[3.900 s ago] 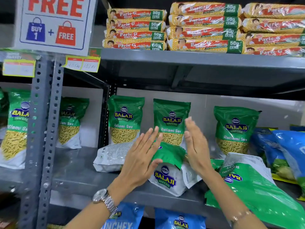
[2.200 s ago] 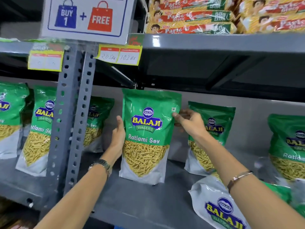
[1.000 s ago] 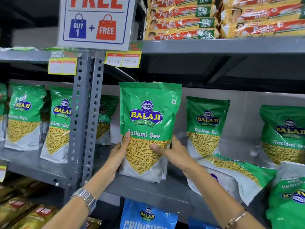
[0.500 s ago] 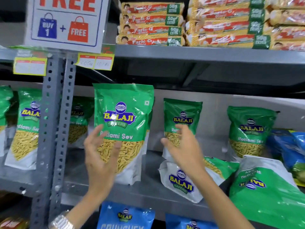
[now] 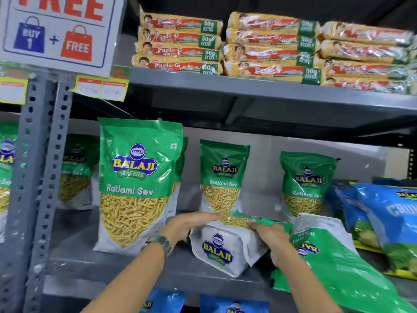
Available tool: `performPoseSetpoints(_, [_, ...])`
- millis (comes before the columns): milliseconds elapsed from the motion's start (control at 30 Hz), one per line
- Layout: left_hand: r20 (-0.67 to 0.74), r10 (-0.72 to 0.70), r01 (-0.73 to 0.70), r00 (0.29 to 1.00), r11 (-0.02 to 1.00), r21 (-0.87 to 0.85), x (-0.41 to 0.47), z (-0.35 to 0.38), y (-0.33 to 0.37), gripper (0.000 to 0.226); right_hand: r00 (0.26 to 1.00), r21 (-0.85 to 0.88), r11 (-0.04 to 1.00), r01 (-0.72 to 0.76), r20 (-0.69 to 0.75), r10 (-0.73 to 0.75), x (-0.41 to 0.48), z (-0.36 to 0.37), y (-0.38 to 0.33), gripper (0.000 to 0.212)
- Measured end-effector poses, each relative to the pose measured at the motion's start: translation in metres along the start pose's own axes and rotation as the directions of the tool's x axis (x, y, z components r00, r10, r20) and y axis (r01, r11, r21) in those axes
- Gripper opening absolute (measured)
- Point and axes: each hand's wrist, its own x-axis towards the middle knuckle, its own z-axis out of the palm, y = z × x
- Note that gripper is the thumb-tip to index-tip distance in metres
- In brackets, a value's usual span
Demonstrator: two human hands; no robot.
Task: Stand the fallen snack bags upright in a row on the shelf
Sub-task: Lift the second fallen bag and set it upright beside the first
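Note:
A fallen green-and-white Balaji Ratlami Sev bag lies on the grey shelf, its white bottom facing me. My left hand rests on its left top edge and my right hand grips its right side. To the left a large Ratlami Sev bag stands upright at the shelf front. Two smaller bags stand upright at the back, one behind my hands and one further right. Another fallen green bag lies upside down at the right, overhanging the shelf edge.
A perforated grey upright post bounds the left, with more upright sev bags beyond it. Blue snack bags lean at the far right. Biscuit packs are stacked on the shelf above. A "Buy 1 + Free" sign hangs top left.
Both hands have left the large upright bag, which now stands alone, and have dropped down and right onto the fallen bag lying in the middle of the shelf.

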Motion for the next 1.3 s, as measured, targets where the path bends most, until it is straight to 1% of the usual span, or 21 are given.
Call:
performPoseSetpoints(67, [-0.021,-0.009,0.008,1.000,1.000,-0.008,0.001,0.001,-0.002,0.079,0.999,0.034,0.999,0.001,-0.037,0.000,0.000,0.000,-0.001,0.092])
performPoseSetpoints(133, [-0.002,-0.006,0.006,1.000,0.997,-0.075,0.001,-0.001,-0.005,0.076,0.998,0.035,0.999,0.020,-0.063,-0.018,-0.001,0.000,-0.004,0.093])
performPoseSetpoints(233, [0.049,0.037,-0.022,0.998,0.961,-0.276,0.003,-0.006,-0.008,0.052,0.987,0.035,0.991,0.131,-0.097,-0.127,0.000,-0.002,-0.010,0.091])
performPoseSetpoints(300, [0.025,0.095,-0.081,0.995,0.940,-0.330,0.004,-0.009,-0.009,0.037,0.963,0.039,0.967,0.251,-0.111,-0.245,0.003,-0.002,-0.014,0.089])
performPoseSetpoints(333, [-0.023,0.121,-0.121,0.992,0.929,-0.350,0.004,-0.010,-0.008,0.038,0.949,0.045,0.952,0.303,-0.111,-0.296,0.006,-0.003,-0.018,0.090])
performPoseSetpoints(400, [-0.141,0.161,-0.205,0.977,0.894,-0.397,0.007,-0.009,-0.007,0.056,0.917,0.073,0.917,0.393,-0.106,-0.384,0.013,-0.004,-0.026,0.096])
performPoseSetpoints(467, [-0.205,0.210,-0.282,0.956,0.852,-0.441,0.012,-0.007,-0.012,0.068,0.871,0.098,0.866,0.490,-0.086,-0.484,0.023,-0.004,-0.031,0.100])
performPoseSetpoints(533, [-0.245,0.275,-0.362,0.929,0.808,-0.464,0.018,-0.003,-0.020,0.077,0.833,0.144,0.824,0.549,-0.011,-0.553,0.030,-0.004,-0.034,0.107])
performPoseSetpoints(667, [-0.380,0.320,-0.461,0.868,0.803,-0.377,0.027,0.005,-0.029,0.066,0.771,0.321,0.766,0.557,0.144,-0.620,0.043,-0.004,-0.033,0.123])
performPoseSetpoints(733, [-0.420,0.320,-0.473,0.849,0.815,-0.336,0.032,0.008,-0.033,0.065,0.750,0.358,0.757,0.546,0.193,-0.633,0.048,-0.005,-0.029,0.134])
performPoseSetpoints(767, [-0.417,0.317,-0.464,0.852,0.827,-0.318,0.034,0.008,-0.034,0.068,0.738,0.371,0.750,0.548,0.207,-0.642,0.050,-0.006,-0.027,0.134])
performPoseSetpoints(833, [-0.359,0.323,-0.437,0.876,0.845,-0.307,0.034,0.006,-0.032,0.076,0.727,0.403,0.739,0.540,0.219,-0.651,0.056,-0.007,-0.023,0.115])
performPoseSetpoints(867, [-0.335,0.346,-0.450,0.877,0.835,-0.317,0.031,0.004,-0.027,0.081,0.735,0.429,0.739,0.519,0.217,-0.642,0.059,-0.008,-0.022,0.102])
performPoseSetpoints(900, [-0.354,0.379,-0.493,0.855,0.808,-0.324,0.029,0.001,-0.019,0.086,0.755,0.465,0.744,0.481,0.212,-0.621,0.061,-0.009,-0.021,0.089])
performPoseSetpoints(967, [-0.516,0.427,-0.626,0.743,0.716,-0.309,0.026,-0.008,0.005,0.089,0.814,0.551,0.745,0.376,0.187,-0.550,0.066,-0.011,-0.022,0.058])
performPoseSetpoints(1000, [-0.593,0.429,-0.686,0.681,0.657,-0.313,0.025,-0.014,0.019,0.083,0.842,0.577,0.738,0.349,0.153,-0.518,0.067,-0.011,-0.024,0.039])
performPoseSetpoints(1033, [-0.642,0.418,-0.725,0.643,0.601,-0.335,0.026,-0.020,0.035,0.071,0.869,0.582,0.738,0.341,0.104,-0.483,0.068,-0.009,-0.026,0.023])
performPoseSetpoints(1100, [-0.674,0.362,-0.727,0.643,0.564,-0.391,0.032,-0.031,0.063,0.046,0.900,0.572,0.740,0.355,0.005,-0.435,0.069,-0.003,-0.028,0.015])
performPoseSetpoints(1167, [-0.718,0.269,-0.711,0.642,0.560,-0.425,0.040,-0.039,0.087,0.031,0.893,0.560,0.727,0.397,-0.055,-0.446,0.070,0.001,-0.030,0.012])
performPoseSetpoints(1233, [-0.787,0.202,-0.753,0.584,0.497,-0.432,0.045,-0.047,0.105,0.024,0.877,0.522,0.728,0.443,-0.083,-0.474,0.070,0.000,-0.031,0.009])
performPoseSetpoints(1300, [-0.835,0.149,-0.771,0.530,0.496,-0.400,0.047,-0.053,0.113,0.022,0.859,0.454,0.745,0.489,-0.100,-0.502,0.073,-0.005,-0.030,0.010])
